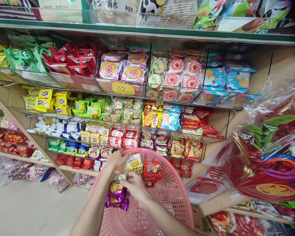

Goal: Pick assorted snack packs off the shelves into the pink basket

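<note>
A round pink plastic basket [172,193] sits low in the middle, tilted towards me. My left hand [116,159] grips its near-left rim, fingers curled, next to a yellow snack packet [134,163]. My right hand [135,186] is closed, pinching small packets over the basket; purple-and-gold snack packets [116,196] lie just under and to the left of it. Red snack packets [151,171] lie in the basket to the right of the yellow one.
Tiered shelves with clear dividers hold many wrapped snacks: red packs [73,60], round cakes [124,68], blue packs [231,80]. A yellow "10" tag [123,88] hangs mid-shelf. Red gift hampers in clear wrap [270,157] stand at the right. Tiled floor [27,209] lies lower left.
</note>
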A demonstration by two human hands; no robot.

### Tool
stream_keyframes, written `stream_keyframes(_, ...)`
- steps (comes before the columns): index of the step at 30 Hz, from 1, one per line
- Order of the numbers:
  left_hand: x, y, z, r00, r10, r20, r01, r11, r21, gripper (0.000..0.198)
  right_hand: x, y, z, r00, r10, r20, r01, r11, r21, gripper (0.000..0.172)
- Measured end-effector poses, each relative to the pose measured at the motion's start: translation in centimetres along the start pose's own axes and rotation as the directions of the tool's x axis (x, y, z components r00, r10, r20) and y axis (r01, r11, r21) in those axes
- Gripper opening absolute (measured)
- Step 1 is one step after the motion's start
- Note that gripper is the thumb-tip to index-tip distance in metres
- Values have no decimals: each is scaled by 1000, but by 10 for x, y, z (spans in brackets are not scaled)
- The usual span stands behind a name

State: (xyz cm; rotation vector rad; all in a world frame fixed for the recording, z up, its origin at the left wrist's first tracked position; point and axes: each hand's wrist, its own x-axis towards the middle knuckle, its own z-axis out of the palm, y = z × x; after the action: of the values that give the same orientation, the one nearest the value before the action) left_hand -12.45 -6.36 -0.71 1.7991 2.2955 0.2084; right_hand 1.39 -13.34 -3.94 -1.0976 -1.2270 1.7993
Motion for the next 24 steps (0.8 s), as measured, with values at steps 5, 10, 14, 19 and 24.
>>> stream_keyframes(5, 2, -1, 1, 1000, 0, 12, 0, 1000, 12, 59, 7, 12, -2, 986, -147, -74, 129, 970, -205, 19)
stream_keyframes(10, 4, 0, 1, 1000, -18, 18, 18, 1000, 8, 59, 11, 18, -6, 975, -202, -94, 158, 924, -348, 21)
stream_keyframes(14, 3, 1, 0, 1000, -21, 22, 21, 1000, 0, 59, 12, 20, -10, 967, -233, -99, 176, 899, -401, 26)
stream_keyframes(19, 4, 2, 0, 1000, 2, 23, -2, 1000, 18, 60, 11, 20, -9, 974, -213, -71, 174, 916, -360, 25)
stream_keyframes(24, 6, 4, 1, 1000, 12, 11, -12, 999, 37, 60, 13, 23, -5, 970, -211, -121, 160, 929, -333, 32)
